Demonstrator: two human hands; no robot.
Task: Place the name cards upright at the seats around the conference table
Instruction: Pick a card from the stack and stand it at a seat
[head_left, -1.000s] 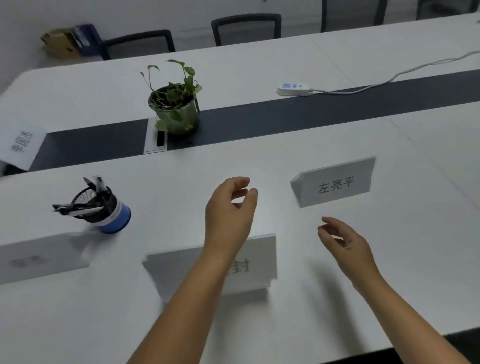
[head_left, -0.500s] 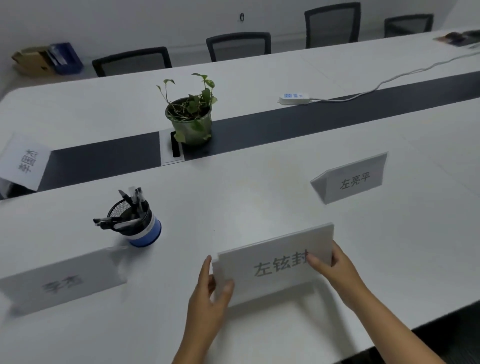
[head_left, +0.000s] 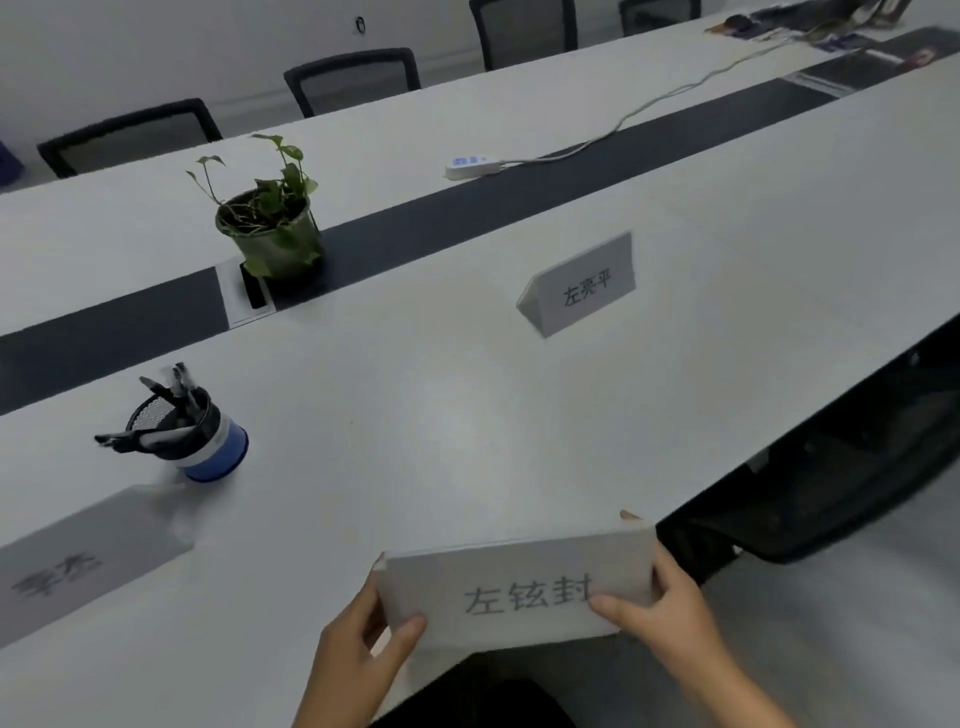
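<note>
Your name card (head_left: 519, 597) sits at the near edge of the surface (head_left: 441, 415), with bare room ahead up to a standing card (head_left: 584, 286). Your left hand (head_left: 358, 660) and right hand (head_left: 670, 597) pinch its two ends, thumbs across the face.

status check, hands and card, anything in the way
Left hand and right hand both grip the name card at the near table edge. Table beyond it bare; pen cup well off left.

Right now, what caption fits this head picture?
Both hands, left and right, hold a name card at the table edge.
</note>
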